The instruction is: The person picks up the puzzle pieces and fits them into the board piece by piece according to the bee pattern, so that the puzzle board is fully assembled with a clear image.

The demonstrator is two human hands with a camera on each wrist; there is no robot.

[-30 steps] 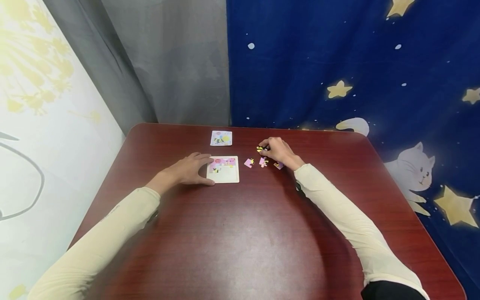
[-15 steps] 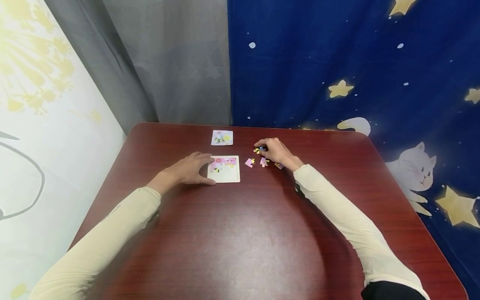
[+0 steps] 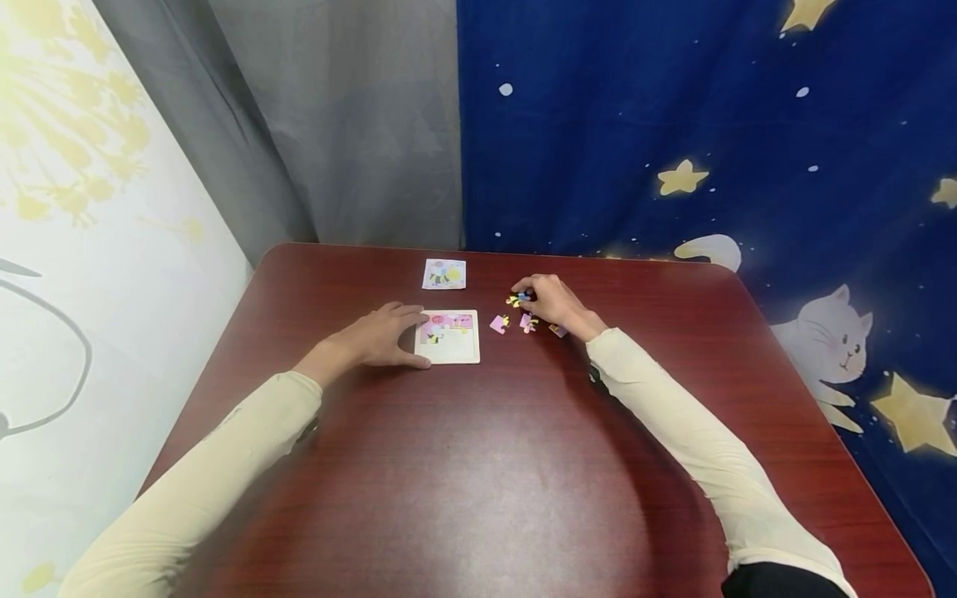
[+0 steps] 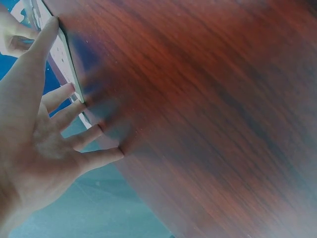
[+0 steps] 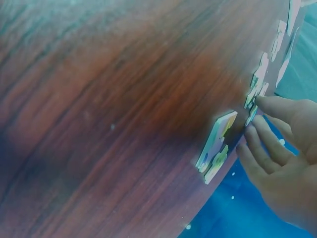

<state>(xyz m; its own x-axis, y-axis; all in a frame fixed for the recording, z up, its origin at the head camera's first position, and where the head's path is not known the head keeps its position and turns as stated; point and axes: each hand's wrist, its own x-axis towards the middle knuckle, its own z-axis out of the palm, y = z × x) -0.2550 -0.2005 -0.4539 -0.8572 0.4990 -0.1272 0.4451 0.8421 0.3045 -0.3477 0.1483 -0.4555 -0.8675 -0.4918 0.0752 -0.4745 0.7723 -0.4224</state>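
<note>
My left hand (image 3: 381, 335) lies with spread fingers at the left side of a cream puzzle tray (image 3: 463, 353). Its thumb touches the lower edge and a finger the upper left corner. Pink pieces fill the tray's upper part; bare backing shows below. My right hand (image 3: 553, 299) pinches a small jigsaw piece (image 5: 251, 115) between thumb and fingers, low over the table; the hand partly hides it. Close to those fingertips is a yellow-and-black patterned patch (image 3: 513, 300). Pink-and-yellow loose pieces (image 3: 499, 324) lie between the tray and my right hand.
Behind the tray lies a square picture card (image 3: 444, 274) with a bee on it. Another loose piece (image 3: 557, 330) sits under my right wrist. The dark red table (image 3: 449, 482) ends at a gray and blue curtain (image 3: 568, 149).
My right hand has shifted slightly left among the pieces, and a blue part now shows by its fingertips. My left hand stays on the tray's edge.
</note>
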